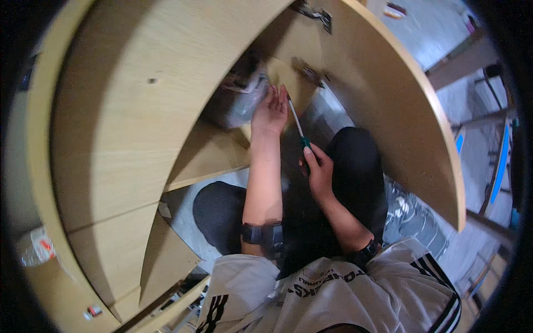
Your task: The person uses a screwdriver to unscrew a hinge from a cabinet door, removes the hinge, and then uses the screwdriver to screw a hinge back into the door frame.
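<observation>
My right hand (318, 171) is closed around the green handle of a screwdriver (296, 117), its shaft slanting up and away to the left. My left hand (270, 111) reaches into a wooden cabinet with the palm turned up and the fingers stretched out. Its fingertips are close to the screwdriver's dark tip; whether they touch cannot be made out. Beyond them, on the cabinet door (383, 100), sits a blurred metal hinge (308, 72), with another hinge (316, 18) farther up. Beside my left hand, a clear plastic bag (244, 105) lies inside the cabinet.
My knees flank the cabinet opening, with the open door on the right. A light wooden top (127, 111) spans the left. A plastic bottle (38, 248) and a small red-and-white item (92, 312) are at the lower left. Chairs with blue parts (501, 161) stand far right.
</observation>
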`<state>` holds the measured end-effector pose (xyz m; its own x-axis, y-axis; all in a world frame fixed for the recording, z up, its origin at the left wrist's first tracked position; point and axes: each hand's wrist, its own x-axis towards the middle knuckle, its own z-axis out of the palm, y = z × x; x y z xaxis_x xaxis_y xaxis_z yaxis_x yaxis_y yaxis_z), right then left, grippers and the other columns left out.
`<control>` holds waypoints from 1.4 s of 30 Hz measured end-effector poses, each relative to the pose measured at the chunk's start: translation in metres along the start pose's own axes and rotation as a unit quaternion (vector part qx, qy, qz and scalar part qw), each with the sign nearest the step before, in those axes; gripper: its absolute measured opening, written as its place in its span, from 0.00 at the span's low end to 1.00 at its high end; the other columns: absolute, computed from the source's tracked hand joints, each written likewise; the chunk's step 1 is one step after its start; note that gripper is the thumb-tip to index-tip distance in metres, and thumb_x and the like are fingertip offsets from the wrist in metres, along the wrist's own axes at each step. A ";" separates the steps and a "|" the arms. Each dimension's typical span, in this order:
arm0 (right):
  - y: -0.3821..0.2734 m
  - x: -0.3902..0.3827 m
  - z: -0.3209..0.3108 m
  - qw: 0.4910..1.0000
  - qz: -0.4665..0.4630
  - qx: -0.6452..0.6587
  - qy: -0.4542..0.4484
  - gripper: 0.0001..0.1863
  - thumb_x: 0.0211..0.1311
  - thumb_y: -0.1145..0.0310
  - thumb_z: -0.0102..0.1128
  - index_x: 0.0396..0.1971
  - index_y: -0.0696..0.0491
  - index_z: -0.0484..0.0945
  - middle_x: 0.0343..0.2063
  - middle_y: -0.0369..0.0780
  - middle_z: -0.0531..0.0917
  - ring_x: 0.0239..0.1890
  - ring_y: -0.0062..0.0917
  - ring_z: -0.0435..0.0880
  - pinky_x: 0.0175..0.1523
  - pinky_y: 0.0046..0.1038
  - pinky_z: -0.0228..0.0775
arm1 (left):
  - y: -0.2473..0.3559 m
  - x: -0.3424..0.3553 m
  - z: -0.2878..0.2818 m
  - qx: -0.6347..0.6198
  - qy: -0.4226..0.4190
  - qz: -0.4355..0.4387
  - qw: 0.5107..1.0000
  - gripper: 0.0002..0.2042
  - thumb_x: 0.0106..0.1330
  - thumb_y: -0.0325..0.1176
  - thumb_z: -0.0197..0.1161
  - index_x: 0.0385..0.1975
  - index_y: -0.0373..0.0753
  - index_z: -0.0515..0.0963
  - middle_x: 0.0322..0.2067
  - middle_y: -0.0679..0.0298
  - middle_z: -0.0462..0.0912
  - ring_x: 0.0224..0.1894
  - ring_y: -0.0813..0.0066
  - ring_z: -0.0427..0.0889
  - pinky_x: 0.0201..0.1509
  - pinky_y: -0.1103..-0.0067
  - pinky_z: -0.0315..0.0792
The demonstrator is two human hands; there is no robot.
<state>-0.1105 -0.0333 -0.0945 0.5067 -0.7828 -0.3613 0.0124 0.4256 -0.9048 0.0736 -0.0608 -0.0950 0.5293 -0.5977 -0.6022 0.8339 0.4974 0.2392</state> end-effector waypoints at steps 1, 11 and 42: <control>0.004 0.002 -0.006 1.000 0.001 0.022 -0.003 0.13 0.63 0.62 0.49 0.39 0.56 0.75 0.19 0.31 0.72 0.19 0.12 0.67 0.22 0.15 0.57 | -0.012 0.000 0.006 -0.014 -0.007 -0.010 1.000 0.07 0.60 0.29 0.57 0.37 0.37 0.73 0.36 0.65 0.78 0.47 0.68 0.76 0.48 0.77 0.71; 0.028 0.022 -0.052 0.997 0.000 0.021 0.075 0.12 0.61 0.64 0.53 0.35 0.57 0.77 0.16 0.29 0.72 0.16 0.10 0.64 0.21 0.16 0.54 | -0.094 0.046 -0.016 -0.118 -0.063 -0.180 0.975 0.06 0.62 0.23 0.52 0.35 0.29 0.72 0.33 0.56 0.77 0.39 0.67 0.78 0.43 0.76 0.77; 0.031 0.037 -0.059 0.989 0.023 -0.037 0.138 0.15 0.61 0.65 0.52 0.42 0.59 0.76 0.18 0.30 0.72 0.21 0.10 0.65 0.26 0.15 0.56 | -0.112 0.072 -0.030 0.181 -0.033 -0.091 0.979 0.08 0.61 0.23 0.52 0.37 0.25 0.68 0.35 0.53 0.73 0.42 0.62 0.75 0.53 0.68 0.72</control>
<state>-0.1421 -0.0751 -0.1493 0.2501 -0.8618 -0.4413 -0.0728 0.4378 -0.8961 0.0140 -0.1407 -0.1877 0.3656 -0.7010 -0.6124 0.9097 0.1299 0.3944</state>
